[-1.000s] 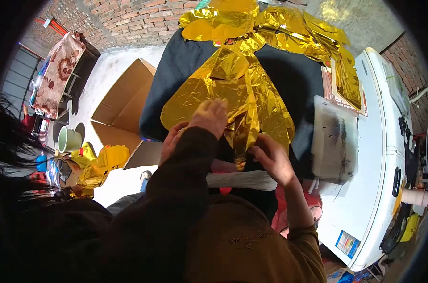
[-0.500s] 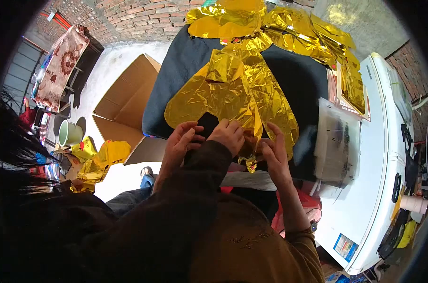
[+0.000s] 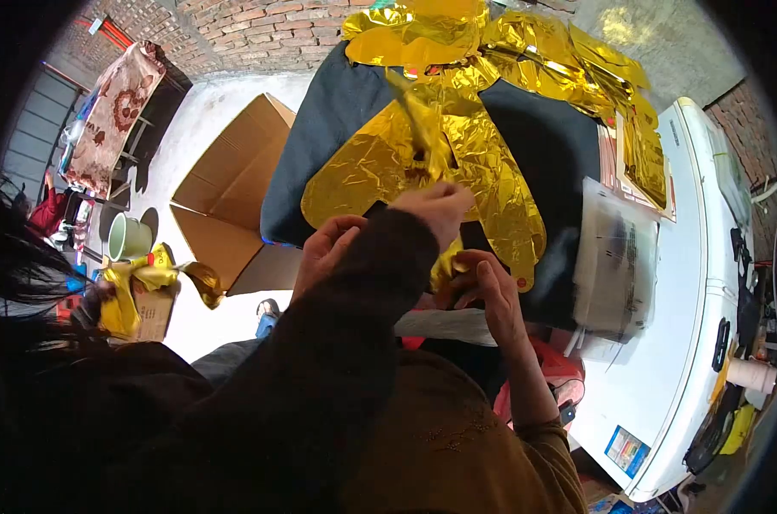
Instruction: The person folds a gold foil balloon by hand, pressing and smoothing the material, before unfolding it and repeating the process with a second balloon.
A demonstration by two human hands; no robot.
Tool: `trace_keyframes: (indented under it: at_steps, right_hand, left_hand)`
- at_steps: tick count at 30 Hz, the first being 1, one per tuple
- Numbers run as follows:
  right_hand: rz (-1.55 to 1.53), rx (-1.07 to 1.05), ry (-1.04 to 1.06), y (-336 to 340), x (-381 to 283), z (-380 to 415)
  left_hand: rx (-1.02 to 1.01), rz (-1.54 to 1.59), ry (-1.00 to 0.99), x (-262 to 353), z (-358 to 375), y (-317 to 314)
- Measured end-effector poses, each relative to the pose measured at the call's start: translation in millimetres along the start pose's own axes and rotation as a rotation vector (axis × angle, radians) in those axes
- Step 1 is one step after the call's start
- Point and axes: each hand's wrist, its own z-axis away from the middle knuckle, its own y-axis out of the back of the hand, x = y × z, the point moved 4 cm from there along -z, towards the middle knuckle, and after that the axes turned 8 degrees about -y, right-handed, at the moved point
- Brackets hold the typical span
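Flat gold foil balloons (image 3: 354,171) lie on a dark cloth-covered table in front of me. My right hand (image 3: 495,295) is bent at the near edge, its fingers closed around a crumpled gold foil piece (image 3: 444,267). My left hand (image 3: 321,253) is left of it, fingers loosely curled and nothing visible in them; a co-worker's dark sleeve (image 3: 363,283) partly covers it. Reaching across from the left, the co-worker's hand (image 3: 440,210) is between my hands, over the foil. A blurred gold strip (image 3: 422,120) rises above the balloons beyond that hand.
More gold foil (image 3: 414,51) is heaped at the table's far end. Stacked clear plastic bags (image 3: 615,257) lie at its right edge, beside a white appliance (image 3: 671,343). To the left are an open cardboard box (image 3: 234,163), a green bucket (image 3: 130,238) and gold foil (image 3: 123,300) at the co-worker's side.
The co-worker's hand has moved right and away from me, and a gold strip has lifted off the balloons. Gold foil at lower left has shifted. My left hand's fingers have curled more.
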Motion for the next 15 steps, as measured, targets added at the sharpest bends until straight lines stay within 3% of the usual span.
trace_keyframes:
  at_steps: [15]
  right_hand:
    - [0.036,0.118,0.079,5,-2,12]
  left_hand:
    - [-0.095,-0.151,-0.149,24,-5,-22]
